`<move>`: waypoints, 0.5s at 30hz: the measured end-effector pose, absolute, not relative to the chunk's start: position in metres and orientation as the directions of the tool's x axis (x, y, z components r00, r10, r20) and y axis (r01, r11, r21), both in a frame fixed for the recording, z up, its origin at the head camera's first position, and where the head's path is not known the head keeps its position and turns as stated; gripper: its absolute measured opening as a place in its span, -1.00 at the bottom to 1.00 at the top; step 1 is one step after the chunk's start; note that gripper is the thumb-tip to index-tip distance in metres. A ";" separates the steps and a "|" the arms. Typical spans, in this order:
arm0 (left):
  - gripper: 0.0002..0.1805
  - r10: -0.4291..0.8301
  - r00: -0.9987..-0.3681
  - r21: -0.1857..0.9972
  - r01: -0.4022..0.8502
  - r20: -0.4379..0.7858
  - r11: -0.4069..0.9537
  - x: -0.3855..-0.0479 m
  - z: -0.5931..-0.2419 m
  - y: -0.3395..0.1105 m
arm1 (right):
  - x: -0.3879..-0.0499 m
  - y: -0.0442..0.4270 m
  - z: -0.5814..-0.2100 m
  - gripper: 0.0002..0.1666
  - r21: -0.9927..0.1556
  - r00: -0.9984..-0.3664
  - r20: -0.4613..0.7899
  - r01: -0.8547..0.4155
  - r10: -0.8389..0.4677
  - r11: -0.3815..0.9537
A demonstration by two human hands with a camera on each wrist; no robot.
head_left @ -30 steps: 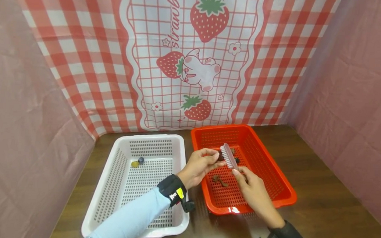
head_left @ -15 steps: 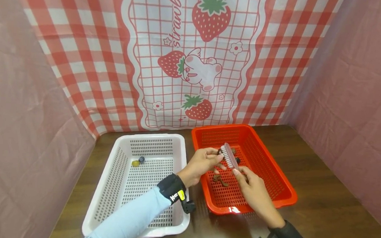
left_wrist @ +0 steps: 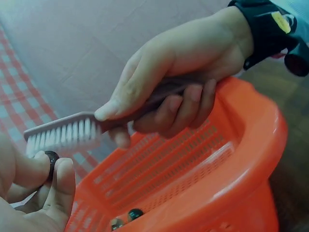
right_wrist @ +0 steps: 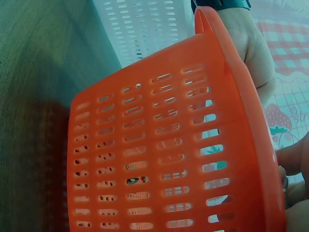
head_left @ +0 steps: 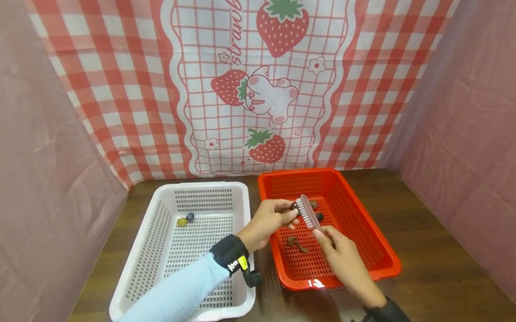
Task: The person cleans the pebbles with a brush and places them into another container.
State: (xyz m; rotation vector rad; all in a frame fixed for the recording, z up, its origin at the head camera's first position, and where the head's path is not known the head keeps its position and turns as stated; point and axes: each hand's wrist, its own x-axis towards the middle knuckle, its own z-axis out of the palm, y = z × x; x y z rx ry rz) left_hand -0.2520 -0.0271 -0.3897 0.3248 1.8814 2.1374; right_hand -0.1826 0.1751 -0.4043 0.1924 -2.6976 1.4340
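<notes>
In the head view my left hand (head_left: pixel 268 223) pinches a small dark rounded object between thumb and fingers. In the left wrist view this dark object (left_wrist: pixel 52 163) shows only partly, since fingertips cover its sides. My right hand (head_left: pixel 343 257) grips the handle of a mauve brush (head_left: pixel 310 213) with white bristles. The bristles face my left hand and sit right by the dark object; whether they touch it I cannot tell. Both hands are above a red slotted basket (head_left: pixel 362 215). Brown, twisted lumps (head_left: pixel 297 244) and a dark ball (head_left: pixel 320 216) lie in it.
A white slotted basket (head_left: pixel 143 253) stands to the left, holding a yellow ball (head_left: pixel 182 222) and a blue ball (head_left: pixel 190 217). Both baskets rest on a dark wooden table (head_left: pixel 434 273). A strawberry-print cloth (head_left: pixel 262 96) hangs behind; pink cloth (head_left: pixel 485 122) hangs at the sides.
My left fingers have shifted around the dark object, turning it a little, and have drawn slightly left. The brush stays close to it in the right hand, nearly unmoved.
</notes>
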 end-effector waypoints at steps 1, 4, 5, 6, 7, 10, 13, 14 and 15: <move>-0.71 0.333 -0.943 0.991 -0.056 -0.013 -0.120 -0.253 -0.389 -0.029 | -0.183 0.175 -0.404 -0.51 -0.819 -0.989 0.130 -0.150 -0.075 0.554; -0.69 0.319 -0.948 1.000 0.001 0.011 -0.031 -0.259 -0.383 -0.037 | -0.183 0.175 -0.405 -0.53 -0.821 -0.989 0.131 -0.151 -0.075 0.551; -0.68 0.318 -0.947 0.999 0.042 0.031 0.026 -0.262 -0.380 -0.041 | -0.183 0.175 -0.405 -0.55 -0.819 -0.988 0.133 -0.151 -0.073 0.553; -0.67 0.313 -0.948 0.991 0.094 0.060 0.096 -0.265 -0.377 -0.045 | -0.182 0.175 -0.405 -0.56 -0.815 -0.988 0.136 -0.153 -0.072 0.558; -0.66 0.303 -0.949 0.975 0.143 0.087 0.169 -0.268 -0.375 -0.050 | -0.182 0.175 -0.405 -0.57 -0.811 -0.988 0.140 -0.156 -0.073 0.563; -0.64 0.264 -0.951 0.902 0.249 0.160 0.353 -0.277 -0.369 -0.064 | -0.182 0.175 -0.405 -0.57 -0.801 -0.985 0.154 -0.168 -0.075 0.575; -0.63 0.232 -0.958 0.856 0.260 0.170 0.446 -0.284 -0.369 -0.076 | -0.183 0.175 -0.405 -0.54 -0.797 -0.985 0.158 -0.172 -0.076 0.579; -0.64 0.224 -0.960 0.849 0.258 0.170 0.462 -0.286 -0.369 -0.080 | -0.183 0.175 -0.406 -0.53 -0.797 -0.985 0.157 -0.173 -0.077 0.578; -0.65 0.214 -0.962 0.841 0.254 0.169 0.478 -0.289 -0.370 -0.083 | -0.183 0.175 -0.406 -0.53 -0.796 -0.985 0.156 -0.173 -0.079 0.580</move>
